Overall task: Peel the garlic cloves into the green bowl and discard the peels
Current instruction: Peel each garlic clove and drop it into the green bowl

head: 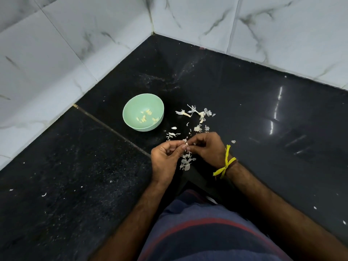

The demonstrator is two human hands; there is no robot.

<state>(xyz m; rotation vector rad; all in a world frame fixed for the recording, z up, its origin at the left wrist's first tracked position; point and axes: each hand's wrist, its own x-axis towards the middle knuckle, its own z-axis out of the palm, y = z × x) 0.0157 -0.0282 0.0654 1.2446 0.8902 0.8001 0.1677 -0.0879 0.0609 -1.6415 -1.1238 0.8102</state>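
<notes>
While both hands meet just below frame centre, the left hand (165, 157) and the right hand (208, 147) pinch one small garlic clove (187, 144) between their fingertips, held above the black countertop (263, 102). Left fingers are curled, thumb and forefinger closed on the clove's left end; right fingers are curled likewise on its right end. Clove is mostly hidden by the fingers; only a pale sliver shows.

Green bowl (131, 102) stands upright on the counter at 10 o'clock from the hands, apart from them. Inside it lie several peeled cloves (144, 117), pale yellow, spread over the bowl's bottom.

Loose peels (195, 112), white and papery, lie scattered on the counter at 12 to 1 o'clock from the hands, to the right of the bowl (3 o'clock from it). A second small heap of peels (186, 162) lies directly under the hands, at 6 o'clock from the clove. One stray flake (233, 141) sits at 3 o'clock, just beside the right hand.

Yellow thread (225, 166) is tied round the right wrist, knotted with loose ends. Striped shirt (207, 232) fills the lower edge at 6 o'clock. White marble-patterned wall tiles (75, 44) meet in a corner at 12 o'clock, behind the counter.
</notes>
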